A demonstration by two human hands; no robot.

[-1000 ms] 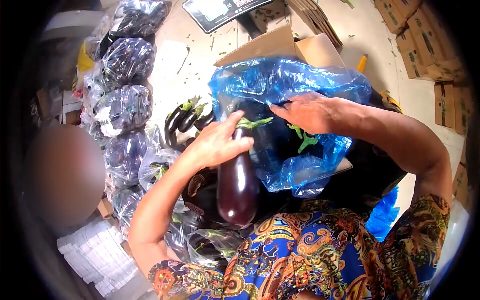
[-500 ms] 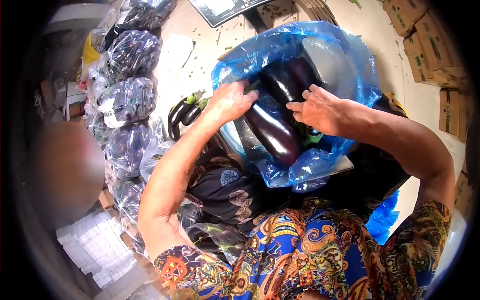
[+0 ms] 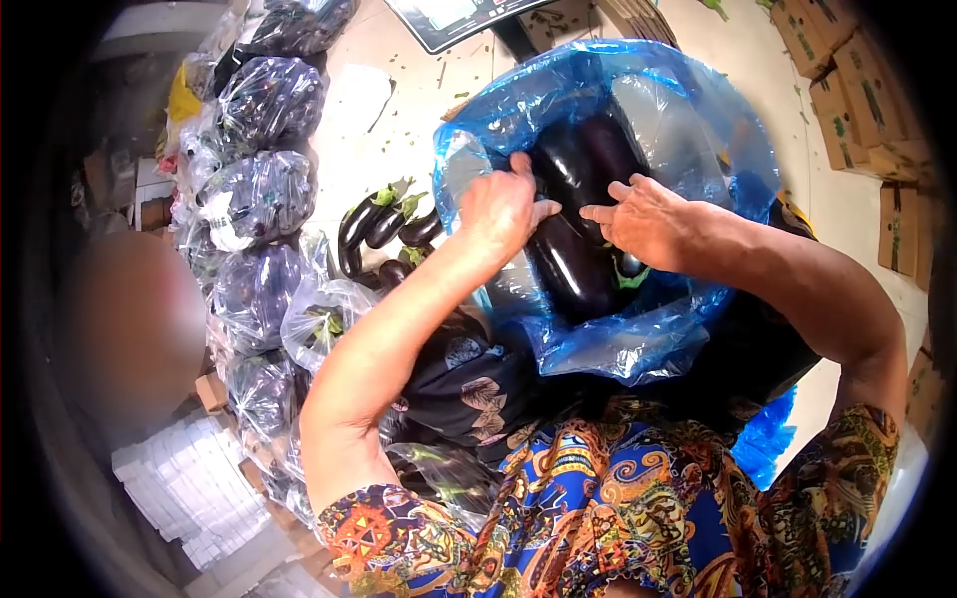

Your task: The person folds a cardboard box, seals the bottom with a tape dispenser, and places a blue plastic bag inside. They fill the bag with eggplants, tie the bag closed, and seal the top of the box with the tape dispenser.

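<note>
A blue plastic bag (image 3: 738, 110) lines a box in front of me, its rim spread wide. Inside it lie large dark eggplants, one at the lower left (image 3: 573, 269) and others further up (image 3: 588, 149). My left hand (image 3: 501, 207) is over the bag's left side, thumb and a forefinger apart, touching the eggplants' left edge. On the right, my right hand (image 3: 643, 221) rests over the eggplants with its fingers spread, pointing left. Green stem ends show below my right hand.
Loose eggplants (image 3: 384, 227) lie on the floor to the left, beside a row of bagged eggplants (image 3: 261, 199). A scale (image 3: 449, 18) stands at the top. Cardboard boxes (image 3: 862, 90) are stacked at the right, white stacked packs (image 3: 189, 488) at the lower left.
My left hand has moved right, further over the bag. The lower-left eggplant has shifted up and right, deeper into the bag. My right hand has barely moved.
</note>
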